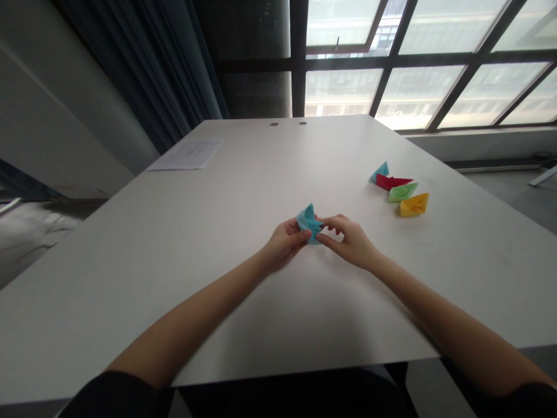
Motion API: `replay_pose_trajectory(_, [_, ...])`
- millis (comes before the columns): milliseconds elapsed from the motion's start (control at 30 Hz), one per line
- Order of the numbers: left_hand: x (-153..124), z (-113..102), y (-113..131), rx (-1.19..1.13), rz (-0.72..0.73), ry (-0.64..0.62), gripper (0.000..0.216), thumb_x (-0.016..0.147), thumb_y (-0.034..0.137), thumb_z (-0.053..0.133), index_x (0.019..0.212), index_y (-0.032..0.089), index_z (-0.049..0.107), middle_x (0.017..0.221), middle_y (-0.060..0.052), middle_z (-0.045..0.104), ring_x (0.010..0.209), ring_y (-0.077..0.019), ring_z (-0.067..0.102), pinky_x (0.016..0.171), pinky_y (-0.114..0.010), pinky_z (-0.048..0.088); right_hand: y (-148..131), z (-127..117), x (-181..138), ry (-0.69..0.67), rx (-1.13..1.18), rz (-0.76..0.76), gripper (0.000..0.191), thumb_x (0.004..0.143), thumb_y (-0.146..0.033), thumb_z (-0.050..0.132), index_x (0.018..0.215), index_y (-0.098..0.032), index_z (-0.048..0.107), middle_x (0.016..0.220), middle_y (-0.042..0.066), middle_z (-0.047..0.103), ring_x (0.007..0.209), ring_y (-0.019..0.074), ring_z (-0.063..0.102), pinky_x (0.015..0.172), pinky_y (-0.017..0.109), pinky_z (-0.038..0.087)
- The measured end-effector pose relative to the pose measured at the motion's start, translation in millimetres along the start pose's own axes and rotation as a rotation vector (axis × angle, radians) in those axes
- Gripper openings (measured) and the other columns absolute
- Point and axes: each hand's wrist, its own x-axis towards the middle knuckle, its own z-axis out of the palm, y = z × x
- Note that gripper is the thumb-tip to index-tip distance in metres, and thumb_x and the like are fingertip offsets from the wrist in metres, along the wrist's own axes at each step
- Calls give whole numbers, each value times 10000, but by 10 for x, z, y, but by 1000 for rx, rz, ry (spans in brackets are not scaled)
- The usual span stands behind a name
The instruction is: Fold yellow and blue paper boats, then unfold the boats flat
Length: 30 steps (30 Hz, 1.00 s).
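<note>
A light blue folded paper boat is held between both hands above the middle of the table's near half. My left hand grips its left side, with the thumb pressed on the front of the paper. From the right, my right hand pinches the boat's right edge between thumb and fingers. Pointed folds of the paper stick up and out between the hands. Part of the boat is hidden behind the left thumb and the fingertips.
To the right on the white table stand a blue paper boat, a red one, a green one and a yellow one. Printed sheets lie at the far left. Windows and a curtain are beyond.
</note>
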Motion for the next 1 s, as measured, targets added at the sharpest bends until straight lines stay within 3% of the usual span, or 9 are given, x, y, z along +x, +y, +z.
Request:
replay_pose_trajectory(200, [9,-32,92,-116,-113,-49,449,654,364,694,1044,173,584,1120,-112,613,1043,-260,562,897,-396,412,-29,-72,-57,24,17,-149,183,798,-334,556,905,-202,624,845,56,637,813,168,556,762,316,452])
replay_pose_trajectory(467, [39,-20,60,-59,-122,-57,491,611,360,720,1038,155,589,1045,-108,644,1033,-265,567,909,-409,402,-79,-129,-78,75,140,9,211,746,-292,591,938,-207,605,711,6,640,640,124,562,597,250,441])
replay_pose_trajectory(700, [59,40,59,-11,-77,-90,490,646,322,717,1074,121,585,1094,-146,616,1024,-256,571,890,-375,419,-26,-126,-89,42,143,22,468,689,-187,598,1135,-222,463,740,-20,632,624,105,536,614,232,441])
replay_pose_trajectory(867, [50,97,45,-39,-80,-122,462,689,287,689,1110,137,570,1111,-138,610,1034,-244,566,899,-374,416,3,-119,-83,39,112,82,344,717,-216,581,1054,-225,517,691,-30,603,600,101,535,603,223,430])
replay_pose_trajectory(1000, [48,140,-2,-36,-92,-146,482,685,293,697,1122,136,567,1117,-148,607,1059,-252,552,920,-381,398,41,-106,-78,112,-46,61,235,720,-255,601,950,-217,572,637,-32,570,602,113,526,612,227,412])
